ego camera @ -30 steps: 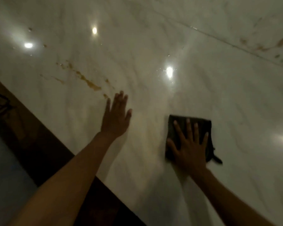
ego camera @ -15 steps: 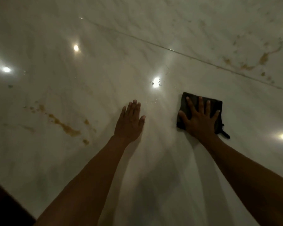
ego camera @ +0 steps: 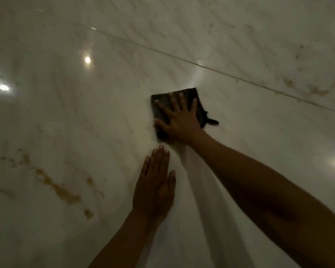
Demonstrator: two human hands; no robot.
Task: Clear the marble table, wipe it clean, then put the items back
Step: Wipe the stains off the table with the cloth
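The polished white marble table fills the whole view, lit dimly with bright spots of reflected light. A folded dark cloth lies flat on it near the middle. My right hand presses on the cloth with its fingers spread and straight, covering most of it. A short dark tab of the cloth sticks out at its right corner. My left hand rests flat on the bare marble just below and left of the cloth, fingers together and straight, holding nothing.
Brown blotches run across the marble at the lower left, and more brown marks sit at the far right. A thin seam crosses the slab diagonally behind the cloth.
My right hand has pushed the cloth leftward and further up the marble, past my left hand. The view has shifted, so the table's dark front edge is out of sight.
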